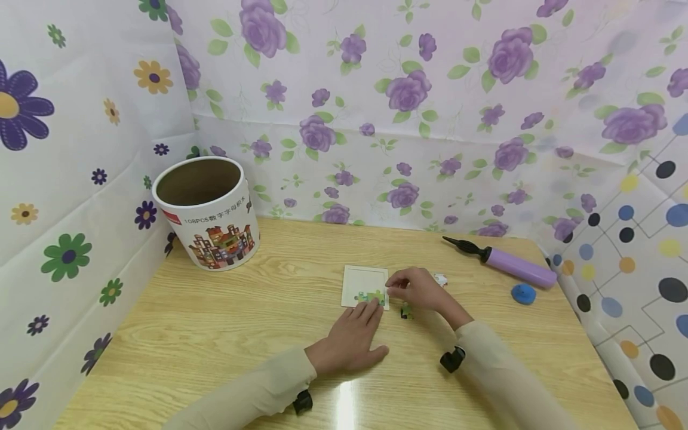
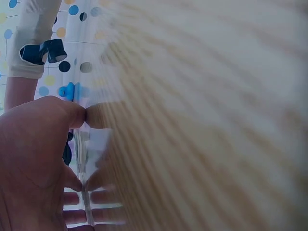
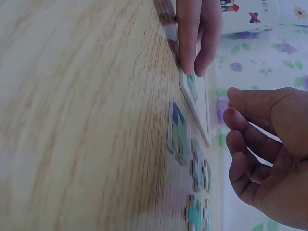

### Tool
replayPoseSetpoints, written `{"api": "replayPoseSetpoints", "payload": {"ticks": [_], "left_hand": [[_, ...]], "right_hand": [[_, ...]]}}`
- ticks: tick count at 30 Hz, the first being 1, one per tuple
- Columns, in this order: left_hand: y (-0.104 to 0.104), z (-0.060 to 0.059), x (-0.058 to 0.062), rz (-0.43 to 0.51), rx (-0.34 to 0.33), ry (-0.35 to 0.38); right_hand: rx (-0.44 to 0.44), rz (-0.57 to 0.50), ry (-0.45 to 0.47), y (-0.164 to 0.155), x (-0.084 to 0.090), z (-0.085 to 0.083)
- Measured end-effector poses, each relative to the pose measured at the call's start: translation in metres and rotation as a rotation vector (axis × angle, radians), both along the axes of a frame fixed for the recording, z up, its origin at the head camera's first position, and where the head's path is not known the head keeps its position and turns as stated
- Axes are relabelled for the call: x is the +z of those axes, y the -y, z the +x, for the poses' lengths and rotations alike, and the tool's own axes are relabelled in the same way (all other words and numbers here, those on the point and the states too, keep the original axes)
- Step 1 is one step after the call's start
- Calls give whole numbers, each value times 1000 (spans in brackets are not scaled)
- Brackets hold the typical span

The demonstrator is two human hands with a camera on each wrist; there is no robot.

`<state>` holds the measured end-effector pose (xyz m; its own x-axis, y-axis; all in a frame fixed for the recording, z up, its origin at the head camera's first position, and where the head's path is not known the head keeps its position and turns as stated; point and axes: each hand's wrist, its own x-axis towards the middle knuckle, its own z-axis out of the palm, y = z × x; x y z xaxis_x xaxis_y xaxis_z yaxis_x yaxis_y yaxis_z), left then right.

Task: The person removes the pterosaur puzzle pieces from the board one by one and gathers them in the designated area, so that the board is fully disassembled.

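Left hand: flat on the wooden table, fingers straight, tips pressing the near edge of the square puzzle board.

Right hand: just right of the board, fingers loosely curled; whether it holds a piece, cannot tell.

Right wrist view alone shows loose jigsaw pieces, flat, interlocking, beside the board.

My wooden table carries a cardboard tub; right of it lie the puzzle tray, loose pieces, purple pump and blue cap.
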<state>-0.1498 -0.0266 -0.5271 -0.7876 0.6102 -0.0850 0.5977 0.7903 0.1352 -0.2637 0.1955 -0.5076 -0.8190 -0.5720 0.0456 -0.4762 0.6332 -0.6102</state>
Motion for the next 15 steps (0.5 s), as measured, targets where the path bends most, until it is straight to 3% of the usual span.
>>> {"api": "replayPoseSetpoints", "payload": {"ticks": [6,15], "left_hand": [[0,3,-3,-15,-13,-55],[-1,7,-1,7,17,-12]], "right_hand": [[28,0,33,14,-1,-6],[65,0,70,36,-4,-13]]}}
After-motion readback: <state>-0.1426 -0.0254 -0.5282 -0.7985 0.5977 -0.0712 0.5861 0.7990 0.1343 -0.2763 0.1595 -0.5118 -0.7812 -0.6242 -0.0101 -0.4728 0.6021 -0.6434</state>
